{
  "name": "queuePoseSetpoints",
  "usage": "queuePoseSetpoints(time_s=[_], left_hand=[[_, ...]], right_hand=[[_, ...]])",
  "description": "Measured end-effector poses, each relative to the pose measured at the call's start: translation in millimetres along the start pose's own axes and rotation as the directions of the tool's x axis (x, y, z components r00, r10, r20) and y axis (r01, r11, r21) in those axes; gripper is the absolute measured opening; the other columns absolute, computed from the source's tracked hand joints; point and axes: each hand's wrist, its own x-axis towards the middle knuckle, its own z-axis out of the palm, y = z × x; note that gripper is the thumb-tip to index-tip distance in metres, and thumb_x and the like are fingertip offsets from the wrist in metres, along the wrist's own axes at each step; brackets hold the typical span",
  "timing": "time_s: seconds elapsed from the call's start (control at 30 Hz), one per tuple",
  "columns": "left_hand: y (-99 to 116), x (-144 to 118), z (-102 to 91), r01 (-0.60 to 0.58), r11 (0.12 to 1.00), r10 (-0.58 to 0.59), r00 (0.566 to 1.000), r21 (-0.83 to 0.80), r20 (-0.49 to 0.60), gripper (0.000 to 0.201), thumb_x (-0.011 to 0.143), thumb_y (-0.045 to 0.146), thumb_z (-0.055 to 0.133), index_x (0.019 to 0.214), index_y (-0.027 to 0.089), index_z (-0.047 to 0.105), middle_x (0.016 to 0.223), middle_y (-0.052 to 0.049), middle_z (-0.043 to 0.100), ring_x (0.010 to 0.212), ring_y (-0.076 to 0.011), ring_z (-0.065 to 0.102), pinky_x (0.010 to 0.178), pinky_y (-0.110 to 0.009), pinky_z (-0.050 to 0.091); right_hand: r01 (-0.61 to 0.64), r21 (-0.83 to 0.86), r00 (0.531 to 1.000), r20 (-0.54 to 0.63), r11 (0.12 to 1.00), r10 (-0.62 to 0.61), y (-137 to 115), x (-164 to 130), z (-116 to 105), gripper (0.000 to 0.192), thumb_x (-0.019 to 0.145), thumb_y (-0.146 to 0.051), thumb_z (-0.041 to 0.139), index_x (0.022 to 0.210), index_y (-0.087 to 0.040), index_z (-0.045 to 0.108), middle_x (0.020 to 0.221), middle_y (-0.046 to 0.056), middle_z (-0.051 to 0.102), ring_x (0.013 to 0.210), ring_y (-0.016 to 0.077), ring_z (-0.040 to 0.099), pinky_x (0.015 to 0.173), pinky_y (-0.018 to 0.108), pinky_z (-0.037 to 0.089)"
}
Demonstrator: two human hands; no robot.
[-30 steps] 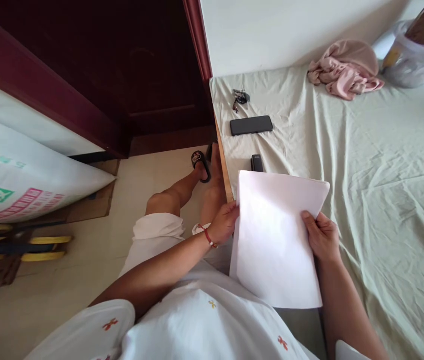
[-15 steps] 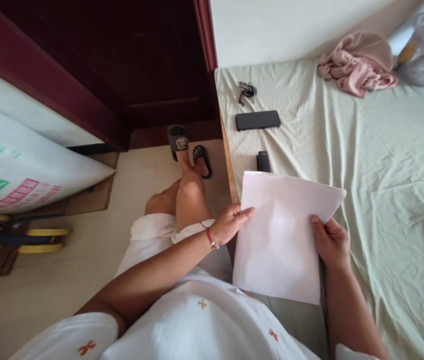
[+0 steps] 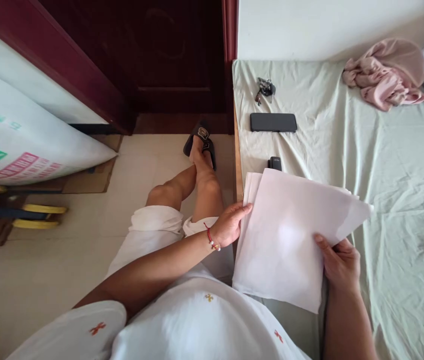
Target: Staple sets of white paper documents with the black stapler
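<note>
Several white sheets of paper are held over my lap and the edge of the cloth-covered surface. My left hand pinches their left edge, thumb on top and fingers underneath. On the right edge, my right hand grips the sheets with its thumb across the top; its other fingers are partly hidden below. The sheets are fanned, the upper ones shifted right of those at the left edge. Just beyond the paper lies a small black stapler-like object, its near end covered by the sheets.
A black phone and a bunch of keys lie on the pale green cloth. Crumpled pink fabric sits at the back right. To the left are a large white sack, a yellow and blue item and a dark red door.
The sheets have spread from a neat stack into a fan, with the upper ones moved right. My right hand has moved right and slightly nearer. My feet have shifted, and the view has turned.
</note>
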Motion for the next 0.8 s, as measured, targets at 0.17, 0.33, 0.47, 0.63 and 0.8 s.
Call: queuePoseSetpoints(time_s=[0.17,0.33,0.47,0.63,0.8], left_hand=[[-2,-1,-9.5,-0.034,0.996,0.037,0.999,0.084,-0.026,0.042,0.066,0.053,0.096,0.078,0.016,0.080,0.079,-0.004,0.077,0.086,-0.0196,0.069,0.091,-0.034,0.049],[2,-4,-1.0,-0.040,0.996,0.042,0.999,0.084,-0.019,0.042,0.064,0.048,0.098,0.089,0.017,0.083,0.091,-0.005,0.081,0.097,-0.0233,0.071,0.102,-0.039,0.048],[4,-3,0.9,-0.060,0.993,0.067,0.995,0.106,-0.067,0.046,0.066,0.053,0.095,0.089,0.017,0.082,0.096,-0.005,0.081,0.104,-0.0251,0.070,0.107,-0.041,0.045],[2,-1,-5.5,-0.001,0.997,0.010,0.993,0.076,-0.116,0.050,0.062,0.058,0.096,0.085,0.017,0.080,0.090,-0.005,0.079,0.107,-0.0267,0.068,0.106,-0.040,0.044],[5,-3,0.2,-0.016,0.997,0.026,0.990,0.075,-0.138,0.050,0.057,0.057,0.098,0.082,0.019,0.079,0.088,-0.005,0.078,0.111,-0.0267,0.068,0.107,-0.039,0.044]], right_hand=[[-0.003,-0.045,1.000,-0.030,0.999,0.002,1,-1,2,0.041,0.072,-0.043,0.093,0.104,-0.020,0.082,0.093,0.005,0.080,0.074,0.0151,0.067,0.067,0.028,0.055],[0.042,0.008,0.995,-0.087,0.999,-0.041,-1,0,4,0.039,0.075,-0.045,0.091,0.102,-0.019,0.082,0.090,0.004,0.078,0.073,0.0126,0.063,0.064,0.024,0.052],[0.054,0.013,0.990,-0.128,0.998,-0.052,1,3,2,0.037,0.076,-0.048,0.090,0.094,-0.017,0.082,0.086,0.004,0.077,0.073,0.0119,0.061,0.064,0.023,0.051],[0.078,-0.024,0.993,-0.085,0.997,-0.080,-1,3,3,0.037,0.079,-0.047,0.088,0.098,-0.017,0.081,0.086,0.004,0.075,0.072,0.0121,0.059,0.063,0.023,0.049],[0.131,0.031,0.982,-0.143,0.991,-0.126,-6,3,4,0.038,0.081,-0.049,0.085,0.099,-0.018,0.075,0.087,0.002,0.073,0.074,0.0123,0.060,0.068,0.025,0.049]])
